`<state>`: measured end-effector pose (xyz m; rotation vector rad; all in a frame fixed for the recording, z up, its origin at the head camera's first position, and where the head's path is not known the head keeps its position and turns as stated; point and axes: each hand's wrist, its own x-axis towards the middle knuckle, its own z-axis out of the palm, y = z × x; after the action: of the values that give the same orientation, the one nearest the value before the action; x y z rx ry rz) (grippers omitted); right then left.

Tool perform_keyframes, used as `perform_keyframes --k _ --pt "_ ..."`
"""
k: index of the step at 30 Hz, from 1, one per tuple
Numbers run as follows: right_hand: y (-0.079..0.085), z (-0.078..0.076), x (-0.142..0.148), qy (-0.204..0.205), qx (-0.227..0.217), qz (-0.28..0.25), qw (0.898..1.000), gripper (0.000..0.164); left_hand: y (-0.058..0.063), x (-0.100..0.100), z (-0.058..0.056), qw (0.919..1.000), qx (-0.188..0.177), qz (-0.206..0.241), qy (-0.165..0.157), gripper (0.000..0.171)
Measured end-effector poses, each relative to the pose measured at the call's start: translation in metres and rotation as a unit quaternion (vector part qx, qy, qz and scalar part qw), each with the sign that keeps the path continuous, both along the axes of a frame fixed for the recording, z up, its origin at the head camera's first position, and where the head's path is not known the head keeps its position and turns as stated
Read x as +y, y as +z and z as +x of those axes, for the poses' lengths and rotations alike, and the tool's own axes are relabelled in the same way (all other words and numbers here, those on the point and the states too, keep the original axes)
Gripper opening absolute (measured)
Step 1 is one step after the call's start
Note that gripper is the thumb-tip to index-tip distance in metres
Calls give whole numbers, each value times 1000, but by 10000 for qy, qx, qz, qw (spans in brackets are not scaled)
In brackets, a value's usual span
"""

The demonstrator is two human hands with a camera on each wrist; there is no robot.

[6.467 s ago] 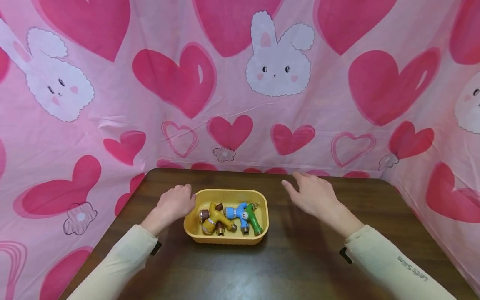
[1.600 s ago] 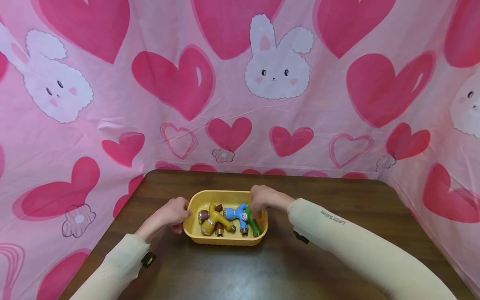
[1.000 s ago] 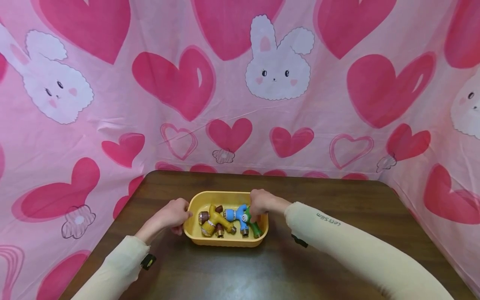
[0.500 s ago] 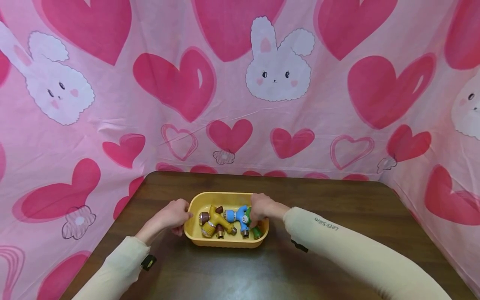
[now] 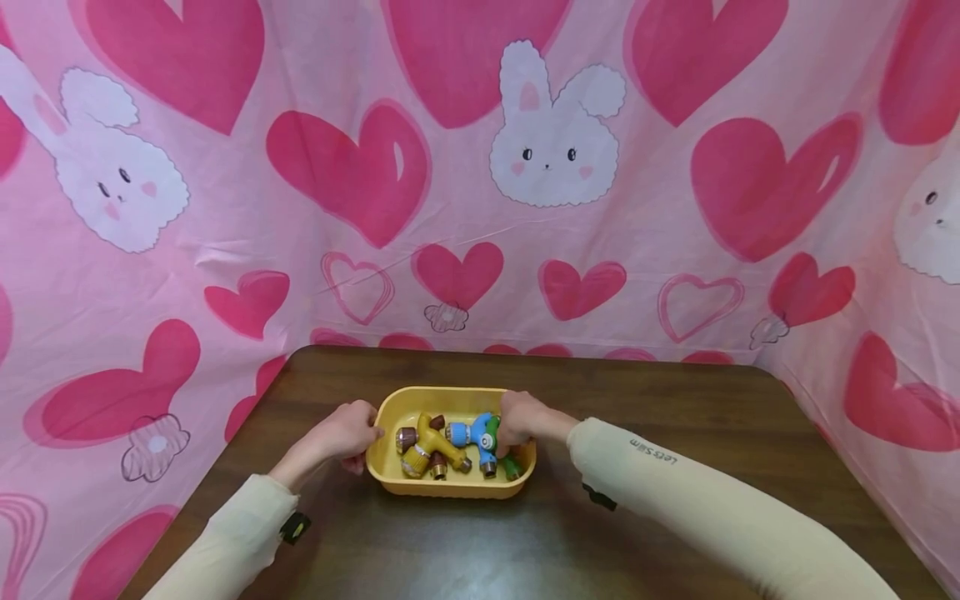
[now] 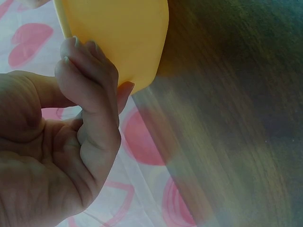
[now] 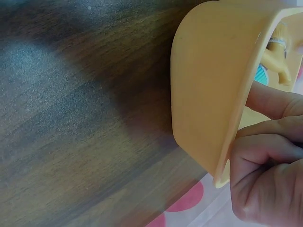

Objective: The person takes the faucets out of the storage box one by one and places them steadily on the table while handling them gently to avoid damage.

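My left hand (image 5: pixel 347 432) pinches the left rim of a yellow plastic basin (image 5: pixel 450 490) on the table. In the left wrist view its fingers bend against the basin's wall (image 6: pixel 118 33). Several Y-shaped, tap-like pieces with ribbed collars and metallic ends lie inside: yellow (image 5: pixel 431 435) across brown (image 5: pixel 406 437) at the left, blue (image 5: pixel 483 432) right of the middle. At the right end, my right hand (image 5: pixel 522 419) reaches down inside with bent fingers on the green tap-like piece (image 5: pixel 513 467), covering most of it. The right wrist view hides its fingertips behind the rim.
A dark wooden table (image 5: pixel 465 550) surrounds the basin, its far edge a short way behind. Pink cloth (image 5: pixel 645 217) with hearts and rabbits hangs at the back and both sides.
My left hand has moved onto the basin's rim and grips it. The right hand came from beyond the basin's right side onto the green piece, then settled slightly lower.
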<state>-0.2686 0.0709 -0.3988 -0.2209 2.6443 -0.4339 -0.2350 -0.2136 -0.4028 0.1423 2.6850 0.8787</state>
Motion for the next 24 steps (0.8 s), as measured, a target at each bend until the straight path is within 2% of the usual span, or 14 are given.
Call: perform_keyframes --k 1,3,8,11,17,20,24 --pt "-5 -3 0 -4 -5 23 10000 29 0 0 0 10000 -8 -1 1 12" --pt "-27 -17 3 78 10 63 9999 32 -1 0 1 10000 -18 -9 -1 12" --pt "-93 -63 16 286 -49 150 9995 46 -3 -1 1 10000 -19 -21 -24 11" --pt "-103 -70 16 253 -112 245 9993 47 -3 -2 0 10000 -13 -10 -40 10" --pt "-91 -60 15 335 -2 226 9992 44 -3 -3 0 10000 4 -11 -25 10" --pt "-70 -48 12 276 -29 147 9995 41 -3 -3 0 10000 10 -8 -40 11" --pt "-23 -15 1 24 -40 199 9998 35 -2 -3 0 9999 49 8 -88 11"
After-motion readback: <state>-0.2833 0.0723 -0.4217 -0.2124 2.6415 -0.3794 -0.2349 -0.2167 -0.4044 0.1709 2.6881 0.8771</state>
